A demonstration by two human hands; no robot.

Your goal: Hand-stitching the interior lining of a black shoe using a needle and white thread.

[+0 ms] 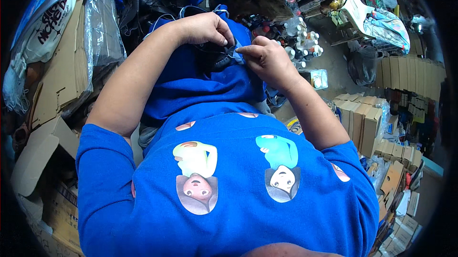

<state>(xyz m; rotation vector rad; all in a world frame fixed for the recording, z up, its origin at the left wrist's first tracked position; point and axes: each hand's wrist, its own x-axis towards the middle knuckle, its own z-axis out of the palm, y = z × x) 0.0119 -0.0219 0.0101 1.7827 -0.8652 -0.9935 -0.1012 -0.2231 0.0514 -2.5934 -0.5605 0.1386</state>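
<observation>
On the blue cloth over my lap (191, 73) lies a black, shoe-like piece (219, 61) with a pale grey-blue edge. Both hands meet over its upper part. My left hand (205, 28) bends down from above, its thumb and fingers pinched together close to the piece; what is between them is too small to tell. From the other side my right hand (269, 59) pinches at the pale edge with thumb and forefinger, its other fingers curled in. A thin dark line shows between the two sets of fingertips. The hands hide part of the piece.
Clear bottles with white caps (305, 42) stand on the floor beyond my right hand. A white plastic chair (355, 11) with cloth on it is farther right. Stacked cardboard boxes (362, 118) fill the right side; flattened cardboard (59, 75) and plastic-wrapped sheets (102, 32) lean at left.
</observation>
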